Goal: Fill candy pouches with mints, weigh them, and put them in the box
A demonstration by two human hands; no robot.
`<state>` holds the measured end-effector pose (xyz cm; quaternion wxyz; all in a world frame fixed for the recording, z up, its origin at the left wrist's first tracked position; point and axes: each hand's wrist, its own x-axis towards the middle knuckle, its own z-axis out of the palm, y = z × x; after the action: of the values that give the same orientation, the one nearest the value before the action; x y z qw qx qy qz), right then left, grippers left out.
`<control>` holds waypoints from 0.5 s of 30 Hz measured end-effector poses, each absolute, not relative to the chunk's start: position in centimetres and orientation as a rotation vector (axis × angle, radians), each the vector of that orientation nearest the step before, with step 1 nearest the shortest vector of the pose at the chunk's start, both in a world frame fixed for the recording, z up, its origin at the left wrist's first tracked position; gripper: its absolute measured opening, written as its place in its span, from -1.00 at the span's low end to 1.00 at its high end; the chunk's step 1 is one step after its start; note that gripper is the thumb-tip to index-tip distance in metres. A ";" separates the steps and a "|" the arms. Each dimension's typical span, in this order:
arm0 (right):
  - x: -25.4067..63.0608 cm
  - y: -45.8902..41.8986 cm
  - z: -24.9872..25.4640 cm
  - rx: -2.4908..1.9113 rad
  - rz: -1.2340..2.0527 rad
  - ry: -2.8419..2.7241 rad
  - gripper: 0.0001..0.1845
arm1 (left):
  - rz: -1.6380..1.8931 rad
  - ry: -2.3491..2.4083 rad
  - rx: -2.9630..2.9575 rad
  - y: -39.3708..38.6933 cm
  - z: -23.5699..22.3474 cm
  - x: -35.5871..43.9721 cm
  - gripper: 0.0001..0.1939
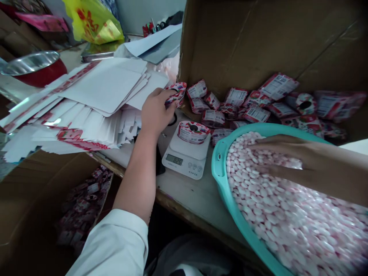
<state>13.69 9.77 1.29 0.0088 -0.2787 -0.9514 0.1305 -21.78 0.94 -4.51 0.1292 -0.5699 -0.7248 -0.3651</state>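
Note:
My left hand (159,109) is closed around a small red-and-white printed packet (180,90), beside the pile of white cards. A similar packet (194,136) with a dark round hole in its top rests on a white digital scale (186,155), just right of my left forearm. At the right, a turquoise basin (220,168) is heaped with small pale pink, individually wrapped pieces (276,214), which look like candies. My right hand (283,153) lies over them, fingers stretched and thumb apart; its fingertips touch the pieces, and nothing is visibly gripped.
Behind the scale, a large cardboard box (258,42) stands on its side, with several filled packets (254,113) along its lower part. White flat cartons (106,84) are stacked at the left. Below the table edge, another box holds packets (83,207). A red bowl (40,73) sits far left.

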 end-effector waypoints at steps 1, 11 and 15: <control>13.8 9.9 1.2 -0.878 0.441 -2.977 -0.48 | -1.051 -2.117 -1.656 1.0 -4.6 -21.8 -0.67; 14.5 10.0 0.8 -0.881 0.540 -2.959 -0.45 | -0.990 -2.156 -1.676 1.4 -4.6 -21.1 -0.71; 14.5 10.1 0.8 -0.932 0.527 -2.958 -0.55 | -0.961 -2.174 -1.674 1.6 -4.8 -21.0 -0.69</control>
<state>14.54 10.06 0.81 -0.0020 -0.2963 -0.9403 0.1676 -21.00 1.55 -4.77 0.1169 -0.5717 -0.7427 -0.3283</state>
